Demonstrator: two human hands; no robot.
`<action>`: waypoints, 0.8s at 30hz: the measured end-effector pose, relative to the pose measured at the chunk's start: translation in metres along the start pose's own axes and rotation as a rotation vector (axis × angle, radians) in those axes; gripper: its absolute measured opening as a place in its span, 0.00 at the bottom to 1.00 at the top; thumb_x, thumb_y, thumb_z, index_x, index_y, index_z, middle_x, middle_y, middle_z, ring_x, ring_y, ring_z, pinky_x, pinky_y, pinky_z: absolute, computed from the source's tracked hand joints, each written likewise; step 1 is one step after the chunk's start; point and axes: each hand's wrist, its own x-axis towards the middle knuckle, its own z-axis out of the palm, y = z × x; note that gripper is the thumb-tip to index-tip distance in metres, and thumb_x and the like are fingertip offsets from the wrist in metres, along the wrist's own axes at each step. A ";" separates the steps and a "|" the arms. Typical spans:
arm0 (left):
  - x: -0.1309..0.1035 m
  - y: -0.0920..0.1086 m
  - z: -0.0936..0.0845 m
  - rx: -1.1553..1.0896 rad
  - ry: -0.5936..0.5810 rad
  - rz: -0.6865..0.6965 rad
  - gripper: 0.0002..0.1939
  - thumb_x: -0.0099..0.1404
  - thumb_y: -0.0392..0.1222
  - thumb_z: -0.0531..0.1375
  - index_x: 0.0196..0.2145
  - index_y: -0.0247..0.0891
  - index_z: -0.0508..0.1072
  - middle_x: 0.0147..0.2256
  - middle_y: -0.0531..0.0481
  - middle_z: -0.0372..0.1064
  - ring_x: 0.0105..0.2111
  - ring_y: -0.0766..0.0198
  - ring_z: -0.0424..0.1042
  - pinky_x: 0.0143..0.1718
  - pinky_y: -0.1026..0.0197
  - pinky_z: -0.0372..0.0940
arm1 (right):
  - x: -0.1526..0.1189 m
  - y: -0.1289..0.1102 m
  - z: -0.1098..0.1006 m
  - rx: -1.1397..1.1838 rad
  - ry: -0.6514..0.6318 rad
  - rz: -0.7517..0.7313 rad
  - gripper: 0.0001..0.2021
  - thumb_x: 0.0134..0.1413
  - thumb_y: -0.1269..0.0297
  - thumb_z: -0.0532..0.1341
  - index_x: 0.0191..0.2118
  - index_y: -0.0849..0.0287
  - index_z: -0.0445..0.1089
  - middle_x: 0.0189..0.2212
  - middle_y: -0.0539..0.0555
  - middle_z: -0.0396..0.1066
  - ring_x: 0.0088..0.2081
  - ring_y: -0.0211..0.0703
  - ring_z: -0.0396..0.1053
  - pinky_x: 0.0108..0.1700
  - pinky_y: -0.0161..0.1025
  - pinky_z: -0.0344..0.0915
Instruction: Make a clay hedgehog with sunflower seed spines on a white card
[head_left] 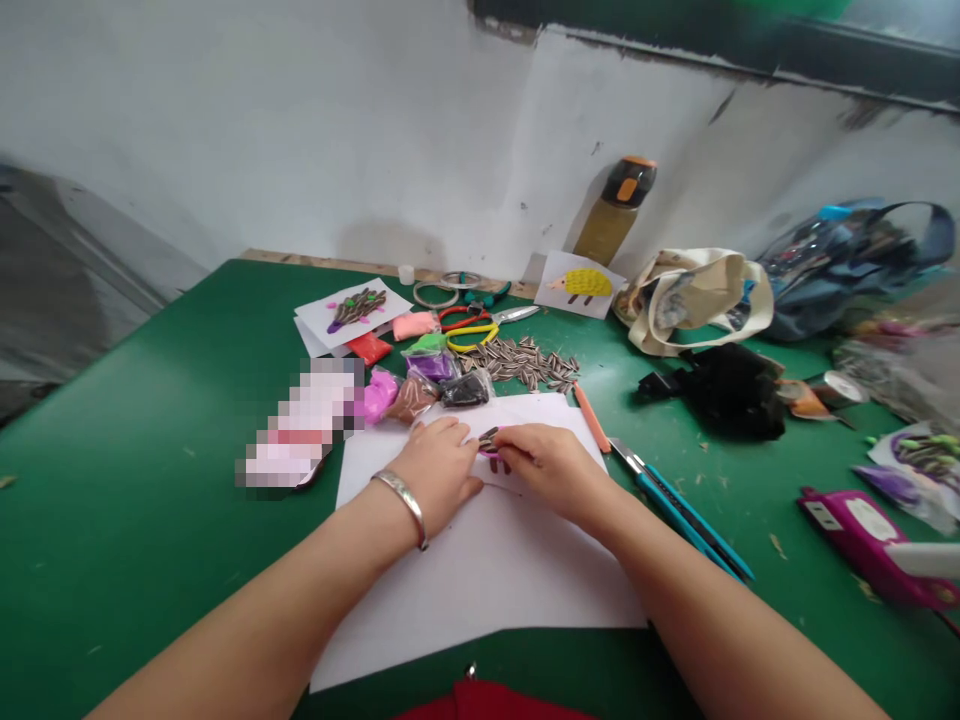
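Note:
White paper (487, 570) lies on the green table in front of me. On it is a small figure (490, 438) of striped sunflower seeds set in pink-purple clay, with brown leg-like strips below. My left hand (442, 465), with a silver bangle at the wrist, rests flat on the paper, its fingertips at the figure's left side. From the right, my right hand (541, 465) pinches at the figure's edge; its fingertips hide whatever is between them. Just behind the paper spreads a pile of sunflower seeds (525, 362).
Clay packets, including a purple one (429, 366) and a black one (466, 388), sit behind my left hand, near yellow-handled scissors (474, 337). Rightward lie a utility knife (679, 515), an orange tool (592, 418) and a cloth bag (697, 300). A bottle (615, 212) leans against the wall.

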 end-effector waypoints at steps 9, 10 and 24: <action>0.000 0.001 0.000 -0.002 -0.005 -0.004 0.12 0.62 0.41 0.59 0.42 0.33 0.72 0.42 0.42 0.67 0.46 0.53 0.63 0.49 0.52 0.58 | 0.000 0.001 0.006 -0.136 -0.009 -0.027 0.09 0.61 0.70 0.54 0.33 0.59 0.70 0.29 0.52 0.69 0.34 0.40 0.64 0.37 0.35 0.57; 0.000 0.001 0.000 -0.001 -0.005 -0.002 0.12 0.62 0.41 0.59 0.42 0.33 0.72 0.42 0.42 0.67 0.46 0.53 0.63 0.49 0.52 0.58 | 0.000 0.002 0.007 -0.152 -0.004 -0.035 0.09 0.61 0.70 0.54 0.32 0.59 0.70 0.29 0.52 0.68 0.34 0.40 0.63 0.37 0.35 0.57; -0.001 0.002 -0.001 -0.001 -0.010 -0.013 0.12 0.62 0.42 0.59 0.41 0.34 0.72 0.43 0.43 0.67 0.46 0.53 0.63 0.49 0.51 0.58 | 0.001 -0.002 0.014 -0.226 0.064 -0.038 0.10 0.61 0.71 0.53 0.31 0.61 0.70 0.29 0.54 0.67 0.34 0.41 0.62 0.37 0.37 0.57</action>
